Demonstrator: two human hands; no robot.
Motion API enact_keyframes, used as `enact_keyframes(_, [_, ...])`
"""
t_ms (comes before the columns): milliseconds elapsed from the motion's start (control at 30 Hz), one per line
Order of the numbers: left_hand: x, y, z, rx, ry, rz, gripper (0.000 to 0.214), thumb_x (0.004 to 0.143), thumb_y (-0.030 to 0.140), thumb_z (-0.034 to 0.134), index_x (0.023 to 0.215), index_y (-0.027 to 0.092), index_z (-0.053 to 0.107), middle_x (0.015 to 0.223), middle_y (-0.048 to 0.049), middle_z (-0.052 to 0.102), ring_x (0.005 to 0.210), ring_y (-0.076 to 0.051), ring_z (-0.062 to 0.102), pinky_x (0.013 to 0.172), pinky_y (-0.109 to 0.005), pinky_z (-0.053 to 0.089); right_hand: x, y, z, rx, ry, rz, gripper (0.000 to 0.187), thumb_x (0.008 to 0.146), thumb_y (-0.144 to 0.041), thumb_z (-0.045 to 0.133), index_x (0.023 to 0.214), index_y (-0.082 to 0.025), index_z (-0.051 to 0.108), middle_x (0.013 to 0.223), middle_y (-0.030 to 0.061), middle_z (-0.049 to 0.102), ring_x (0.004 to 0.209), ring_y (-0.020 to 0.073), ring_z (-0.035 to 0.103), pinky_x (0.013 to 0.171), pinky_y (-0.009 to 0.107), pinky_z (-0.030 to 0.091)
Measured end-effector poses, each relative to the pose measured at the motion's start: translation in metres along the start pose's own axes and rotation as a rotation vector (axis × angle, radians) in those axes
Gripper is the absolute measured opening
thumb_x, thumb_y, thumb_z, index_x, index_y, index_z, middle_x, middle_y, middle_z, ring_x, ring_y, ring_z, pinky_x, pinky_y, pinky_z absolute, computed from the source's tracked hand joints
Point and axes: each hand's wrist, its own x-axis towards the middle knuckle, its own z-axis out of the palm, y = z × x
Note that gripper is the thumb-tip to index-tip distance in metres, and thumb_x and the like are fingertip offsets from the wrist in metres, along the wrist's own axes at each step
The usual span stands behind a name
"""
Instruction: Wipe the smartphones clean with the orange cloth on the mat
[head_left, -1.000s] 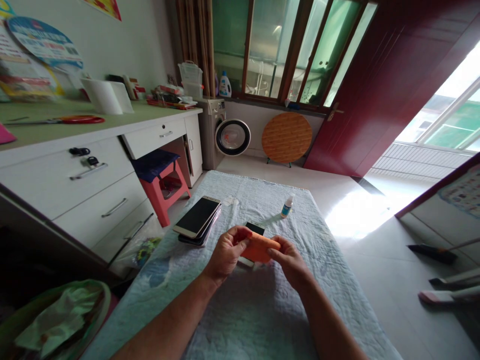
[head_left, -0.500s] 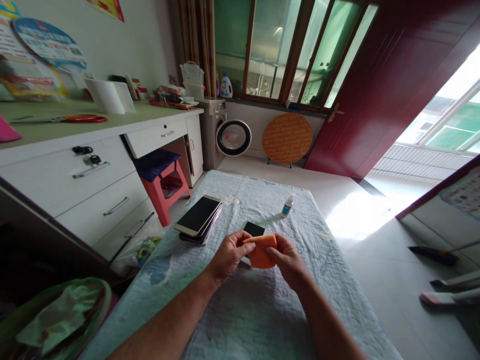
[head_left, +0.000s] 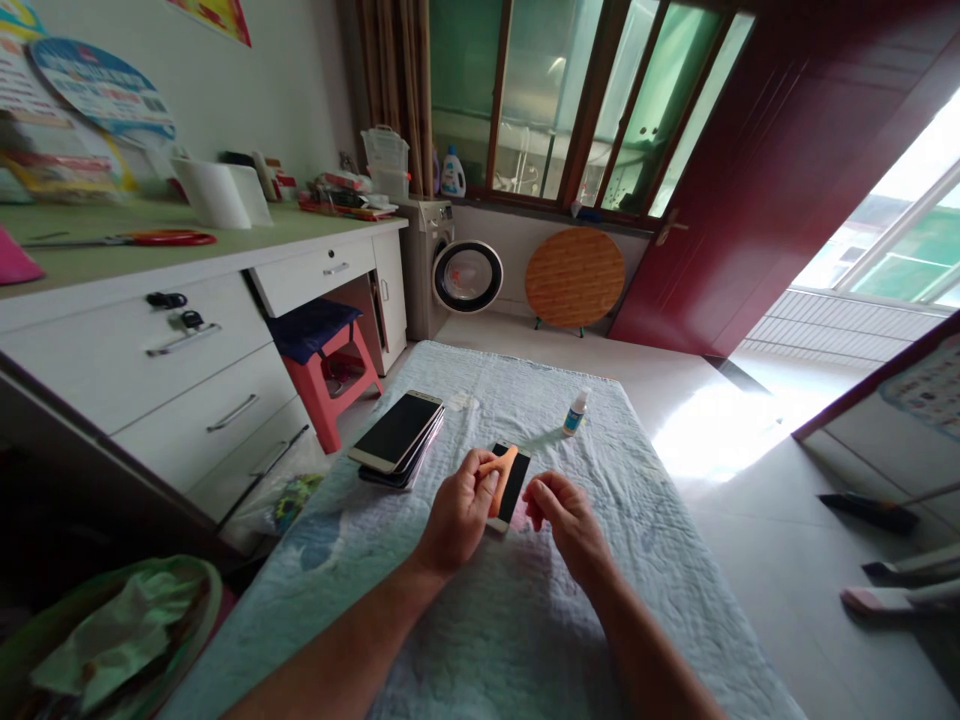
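Note:
A black phone [head_left: 515,484] lies face up on the quilted table cover [head_left: 487,630] just beyond my hands. My left hand [head_left: 457,515] pinches a folded orange cloth [head_left: 501,463] between thumb and fingers, holding it over the phone's left edge. My right hand [head_left: 564,518] hovers just right of the phone, its fingers curled together with nothing in them. It is apart from both the cloth and the phone.
A stack of phones [head_left: 397,436] lies at the cover's left edge, and a small dropper bottle [head_left: 575,412] stands at the far right. White drawers [head_left: 187,370] and a red stool [head_left: 330,370] are on the left. A green bag [head_left: 112,640] sits near left.
My right hand has let go of the orange cloth, which both hands held. My left hand now holds it alone, bunched narrower, and the phone underneath shows more fully.

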Motion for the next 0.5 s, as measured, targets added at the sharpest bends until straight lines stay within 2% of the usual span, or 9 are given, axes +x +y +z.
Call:
enact_keyframes(67, [-0.005,0.003,0.002,0.229,-0.075,0.236,0.023,0.093,0.026,0.046,0.112,0.022,0.058,0.106,-0.0072,0.068,0.095,-0.024,0.061,0.087,-0.038,0.046,-0.002,-0.002,0.004,0.224,-0.153,0.078,0.037,0.086,-0.054,0.060,0.089,-0.017,0.065,0.079,0.0039,0.063,0.066,0.0141,0.057,0.058,0.026,0.046])
enact_keyframes(133, [-0.009,0.005,0.005,0.358,-0.183,0.406,0.028,0.089,0.023,0.053,0.115,0.021,0.060,0.125,-0.0102,0.063,0.109,-0.028,0.057,0.097,-0.045,0.043,-0.003,-0.004,0.007,0.422,-0.202,0.119,0.036,0.086,-0.052,0.061,0.099,-0.019,0.066,0.087,0.0045,0.066,0.070,0.0138,0.059,0.063,0.026,0.048])
enact_keyframes(233, [-0.012,0.008,0.006,0.332,-0.222,0.484,0.021,0.083,0.020,0.059,0.103,0.021,0.065,0.125,-0.0094,0.064,0.112,-0.028,0.057,0.100,-0.045,0.043,-0.003,-0.005,0.007,0.535,-0.189,0.143,0.030,0.082,-0.043,0.070,0.099,-0.019,0.067,0.086,0.0035,0.066,0.068,0.0119,0.057,0.063,0.024,0.047])
enact_keyframes(300, [-0.012,0.009,0.003,0.222,-0.148,0.423,0.013,0.086,0.020,0.057,0.095,0.022,0.065,0.116,-0.0077,0.068,0.109,-0.025,0.060,0.099,-0.041,0.045,-0.002,-0.005,0.004,0.530,-0.188,0.135,0.031,0.077,-0.038,0.075,0.100,-0.018,0.068,0.083,0.0028,0.065,0.067,0.0116,0.056,0.061,0.023,0.045])
enact_keyframes(400, [-0.007,0.010,-0.003,0.065,-0.032,0.204,0.011,0.089,0.024,0.055,0.093,0.022,0.065,0.112,-0.0072,0.068,0.107,-0.024,0.062,0.096,-0.037,0.047,-0.001,-0.005,0.001,0.478,-0.183,0.116,0.034,0.074,-0.037,0.077,0.102,-0.020,0.068,0.081,0.0017,0.064,0.065,0.0112,0.054,0.057,0.021,0.042])
enact_keyframes(500, [-0.002,0.007,-0.004,-0.159,-0.073,-0.045,0.020,0.090,0.032,0.057,0.104,0.019,0.065,0.106,-0.0069,0.069,0.097,-0.023,0.065,0.088,-0.034,0.051,-0.002,-0.005,0.002,0.415,-0.168,0.129,0.036,0.073,-0.040,0.077,0.102,-0.020,0.069,0.082,0.0024,0.065,0.067,0.0128,0.055,0.058,0.023,0.042])
